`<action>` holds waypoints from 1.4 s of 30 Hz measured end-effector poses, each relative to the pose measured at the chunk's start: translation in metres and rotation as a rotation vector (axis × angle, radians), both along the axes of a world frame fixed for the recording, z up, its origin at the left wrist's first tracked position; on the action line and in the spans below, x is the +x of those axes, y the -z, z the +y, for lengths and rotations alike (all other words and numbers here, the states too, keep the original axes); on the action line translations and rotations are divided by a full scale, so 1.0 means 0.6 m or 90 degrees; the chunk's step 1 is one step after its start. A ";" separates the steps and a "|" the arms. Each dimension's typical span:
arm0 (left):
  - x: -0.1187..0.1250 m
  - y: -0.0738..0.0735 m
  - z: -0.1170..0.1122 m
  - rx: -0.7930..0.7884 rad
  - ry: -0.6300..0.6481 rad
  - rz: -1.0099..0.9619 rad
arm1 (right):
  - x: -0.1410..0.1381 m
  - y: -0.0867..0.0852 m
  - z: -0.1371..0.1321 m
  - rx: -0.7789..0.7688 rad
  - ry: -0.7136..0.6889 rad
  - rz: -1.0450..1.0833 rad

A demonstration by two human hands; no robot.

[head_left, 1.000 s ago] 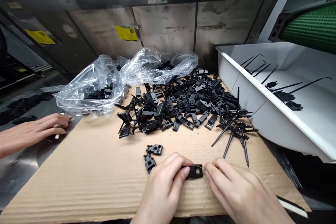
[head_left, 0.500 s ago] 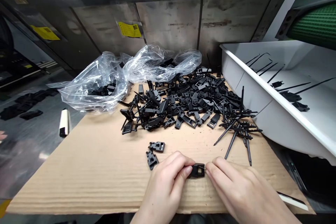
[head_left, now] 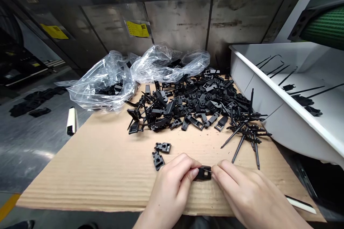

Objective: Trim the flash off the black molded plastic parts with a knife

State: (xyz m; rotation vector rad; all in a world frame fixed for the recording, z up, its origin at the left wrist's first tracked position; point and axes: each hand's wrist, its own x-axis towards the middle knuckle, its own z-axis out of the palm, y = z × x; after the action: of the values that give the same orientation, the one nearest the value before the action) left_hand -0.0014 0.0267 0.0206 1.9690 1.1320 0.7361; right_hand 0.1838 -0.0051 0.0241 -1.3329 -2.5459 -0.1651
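Note:
My left hand (head_left: 176, 182) pinches a small black plastic part (head_left: 205, 173) between thumb and fingers, low over the cardboard. The part has a square window at its right end. My right hand (head_left: 242, 188) is closed at that end, its fingertips around a thin, shiny pin (head_left: 208, 171) that reaches into the window. Most of the pin is hidden by the fingers. Left of my left hand lie two similar black parts, one (head_left: 163, 147) just above the other (head_left: 158, 160).
A heap of black plastic parts (head_left: 199, 103) covers the back of the cardboard (head_left: 94, 171), with thin black sprues (head_left: 242, 139) at its right. Clear plastic bags (head_left: 104, 82) lie behind. A white bin (head_left: 249, 68) stands right. Box-cutter-like white tools (head_left: 71, 120) (head_left: 301, 204) lie at both sides.
The whole view has shifted slightly to the right and up. Both hands keep their hold on the black part and the pin, nearly unmoved. A blurred bit of hand at the left edge is gone.

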 end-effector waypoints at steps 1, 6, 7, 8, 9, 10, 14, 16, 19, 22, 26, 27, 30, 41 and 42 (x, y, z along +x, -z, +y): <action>-0.001 0.001 -0.001 0.004 0.002 -0.002 | -0.002 -0.004 0.001 -0.011 -0.003 -0.009; -0.003 0.003 -0.005 0.028 0.002 -0.013 | -0.011 -0.028 0.006 -0.010 0.002 -0.065; -0.002 0.002 -0.005 0.029 -0.001 -0.012 | -0.012 -0.030 0.007 0.004 0.000 -0.074; -0.002 0.001 -0.005 0.029 -0.003 -0.009 | -0.013 -0.032 0.008 0.017 -0.006 -0.083; -0.001 0.000 -0.005 0.026 -0.005 -0.006 | -0.014 -0.033 0.008 0.031 -0.013 -0.091; 0.000 -0.001 -0.005 0.025 -0.008 -0.002 | -0.015 -0.033 0.009 0.045 -0.023 -0.099; 0.004 -0.004 -0.004 0.021 -0.013 0.007 | -0.024 -0.036 0.014 0.108 -0.039 -0.136; 0.004 -0.005 -0.006 0.022 -0.014 0.006 | -0.029 -0.039 0.017 0.125 -0.040 -0.145; 0.003 -0.006 -0.007 0.023 -0.017 0.004 | -0.028 -0.043 0.018 0.100 -0.043 -0.132; 0.002 -0.007 -0.007 0.015 -0.020 0.001 | -0.010 -0.039 0.012 0.060 -0.043 -0.116; 0.003 -0.010 -0.003 -0.002 -0.030 0.005 | 0.022 -0.024 -0.002 0.065 -0.058 -0.051; 0.004 -0.010 -0.002 -0.005 -0.032 0.006 | 0.027 -0.019 -0.005 0.065 -0.054 -0.046; 0.004 -0.010 -0.002 -0.008 -0.034 0.010 | 0.029 -0.007 -0.010 0.055 -0.039 -0.054; 0.004 -0.010 0.000 0.001 -0.021 0.010 | 0.005 0.007 -0.010 0.164 0.030 -0.020; 0.004 -0.009 0.000 0.003 -0.020 0.011 | 0.004 0.007 -0.009 0.163 0.031 -0.019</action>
State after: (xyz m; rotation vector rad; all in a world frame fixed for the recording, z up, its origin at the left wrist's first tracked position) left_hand 0.0009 0.0264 0.0261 1.9678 1.1754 0.7403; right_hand 0.1864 -0.0105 0.0200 -1.3001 -2.4187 -0.5051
